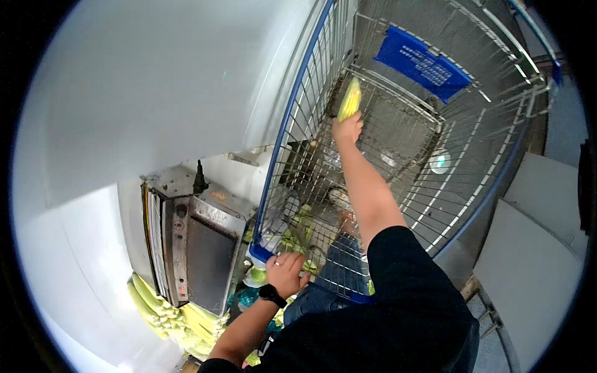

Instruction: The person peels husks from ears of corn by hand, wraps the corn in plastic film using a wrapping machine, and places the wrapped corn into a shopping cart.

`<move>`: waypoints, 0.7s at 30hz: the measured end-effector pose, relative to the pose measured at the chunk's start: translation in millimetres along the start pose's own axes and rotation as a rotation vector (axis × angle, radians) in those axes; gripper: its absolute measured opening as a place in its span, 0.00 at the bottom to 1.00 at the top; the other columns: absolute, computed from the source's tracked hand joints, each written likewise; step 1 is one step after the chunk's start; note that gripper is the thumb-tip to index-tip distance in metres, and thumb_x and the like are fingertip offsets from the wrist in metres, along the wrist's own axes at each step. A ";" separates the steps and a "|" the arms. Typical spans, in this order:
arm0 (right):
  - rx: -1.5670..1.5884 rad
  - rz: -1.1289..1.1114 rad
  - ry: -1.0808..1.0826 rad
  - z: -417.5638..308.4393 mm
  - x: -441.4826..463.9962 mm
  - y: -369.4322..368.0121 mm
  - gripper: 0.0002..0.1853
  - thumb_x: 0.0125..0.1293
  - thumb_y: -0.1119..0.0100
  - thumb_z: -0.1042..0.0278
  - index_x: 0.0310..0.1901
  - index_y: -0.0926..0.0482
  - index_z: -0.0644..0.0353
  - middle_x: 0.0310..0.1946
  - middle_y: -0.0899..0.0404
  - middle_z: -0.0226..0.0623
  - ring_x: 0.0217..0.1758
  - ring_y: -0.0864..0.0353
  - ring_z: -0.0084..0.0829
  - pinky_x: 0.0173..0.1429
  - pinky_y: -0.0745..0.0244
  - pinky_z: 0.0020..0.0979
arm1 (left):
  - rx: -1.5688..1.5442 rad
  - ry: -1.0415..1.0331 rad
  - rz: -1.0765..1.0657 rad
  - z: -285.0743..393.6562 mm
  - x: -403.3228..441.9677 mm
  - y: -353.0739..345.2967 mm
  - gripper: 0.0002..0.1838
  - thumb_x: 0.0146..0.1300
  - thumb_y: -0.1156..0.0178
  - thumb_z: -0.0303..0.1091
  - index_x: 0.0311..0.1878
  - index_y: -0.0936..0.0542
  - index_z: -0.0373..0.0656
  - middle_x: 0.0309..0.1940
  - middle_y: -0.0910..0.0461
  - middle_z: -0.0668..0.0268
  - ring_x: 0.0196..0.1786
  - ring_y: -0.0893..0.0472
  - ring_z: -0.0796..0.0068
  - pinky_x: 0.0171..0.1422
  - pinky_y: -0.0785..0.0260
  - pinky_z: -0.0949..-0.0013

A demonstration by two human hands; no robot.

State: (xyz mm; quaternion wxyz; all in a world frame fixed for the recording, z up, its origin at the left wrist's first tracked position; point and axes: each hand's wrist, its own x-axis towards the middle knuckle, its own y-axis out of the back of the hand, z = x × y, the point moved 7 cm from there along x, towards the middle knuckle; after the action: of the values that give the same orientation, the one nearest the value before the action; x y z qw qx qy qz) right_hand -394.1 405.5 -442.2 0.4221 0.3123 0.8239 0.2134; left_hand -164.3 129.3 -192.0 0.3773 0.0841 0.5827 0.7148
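Observation:
My right hand [348,128] is wrapped round the lower end of a yellow-green vegetable [351,98], maybe an ear of corn, inside a wire shopping cart [278,140] with a blue rim. The arm reaches over the near side of the cart, and the vegetable points to its far end. On the cart's near rim rests my left hand [287,273], its fingers curled over the blue edge, with a watch on the wrist.
A metal machine [211,230] with a dark panel stands left of the cart. Long pale-green vegetables [158,311] are piled beside it at the lower left. Leaves lie below the cart's near corner. Grey panels [535,261] stand at the right.

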 end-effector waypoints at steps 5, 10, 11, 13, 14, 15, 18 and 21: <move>0.000 0.033 -0.036 -7.0 48.1 -48.7 0.55 0.54 0.29 0.61 0.75 0.59 0.61 0.64 0.39 0.60 0.65 0.33 0.59 0.68 0.33 0.47 | 0.006 -0.021 0.030 -0.3 0.1 -2.8 0.20 0.57 0.42 0.51 0.49 0.20 0.52 0.48 0.19 0.73 0.50 0.24 0.72 0.53 0.41 0.60; -0.001 -0.117 0.104 3.0 64.0 -71.6 0.59 0.51 0.27 0.63 0.77 0.61 0.59 0.65 0.38 0.59 0.66 0.32 0.59 0.70 0.32 0.46 | -0.009 -0.002 0.026 -1.4 0.5 -2.7 0.19 0.57 0.41 0.50 0.48 0.19 0.52 0.48 0.19 0.75 0.50 0.24 0.73 0.53 0.42 0.61; 0.022 -0.109 0.146 -1.6 70.9 -70.6 0.59 0.50 0.26 0.64 0.77 0.60 0.58 0.65 0.38 0.59 0.66 0.32 0.58 0.70 0.31 0.46 | -0.008 -0.001 0.038 -2.4 2.9 -2.3 0.19 0.57 0.41 0.50 0.48 0.19 0.52 0.48 0.19 0.75 0.50 0.24 0.73 0.53 0.42 0.61; 0.025 -0.110 0.173 0.7 71.8 -67.6 0.61 0.49 0.23 0.61 0.77 0.60 0.58 0.66 0.38 0.58 0.66 0.31 0.58 0.69 0.31 0.46 | 0.000 -0.009 0.022 -0.9 0.5 -2.3 0.20 0.56 0.40 0.50 0.48 0.19 0.52 0.48 0.19 0.75 0.50 0.24 0.73 0.53 0.41 0.61; -0.047 -0.104 0.165 0.6 71.1 -65.3 0.62 0.48 0.22 0.59 0.77 0.59 0.58 0.65 0.38 0.58 0.66 0.31 0.57 0.69 0.30 0.46 | -0.013 -0.020 0.033 -0.7 -0.3 -1.3 0.20 0.56 0.40 0.49 0.49 0.19 0.52 0.48 0.19 0.75 0.51 0.24 0.73 0.53 0.41 0.61; -0.118 -0.098 0.158 -0.6 69.7 -61.6 0.63 0.47 0.21 0.57 0.77 0.59 0.58 0.65 0.37 0.57 0.66 0.30 0.57 0.69 0.30 0.46 | -0.011 -0.014 0.035 -1.6 -0.1 -0.8 0.20 0.56 0.40 0.49 0.49 0.19 0.52 0.48 0.19 0.75 0.51 0.24 0.73 0.53 0.41 0.61; -0.102 -0.180 0.152 -5.8 58.9 -45.9 0.64 0.44 0.18 0.54 0.76 0.56 0.60 0.69 0.40 0.58 0.69 0.32 0.57 0.69 0.30 0.45 | -0.067 -0.004 -0.009 -1.7 -1.5 -2.6 0.21 0.57 0.37 0.49 0.51 0.20 0.50 0.52 0.20 0.73 0.53 0.24 0.71 0.53 0.40 0.60; -0.032 -0.195 0.355 12.5 41.2 -31.8 0.48 0.49 0.22 0.52 0.68 0.36 0.63 0.61 0.26 0.53 0.63 0.24 0.50 0.65 0.28 0.46 | -0.150 0.027 0.035 -1.4 -2.1 4.3 0.25 0.57 0.35 0.51 0.55 0.22 0.48 0.53 0.20 0.69 0.56 0.24 0.67 0.58 0.40 0.59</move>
State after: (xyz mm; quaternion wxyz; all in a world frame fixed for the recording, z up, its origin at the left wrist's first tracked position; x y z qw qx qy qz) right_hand -412.9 412.6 -491.8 0.2939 0.1816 0.9082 0.2362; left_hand -165.5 126.8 -187.9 0.3621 0.0561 0.5310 0.7641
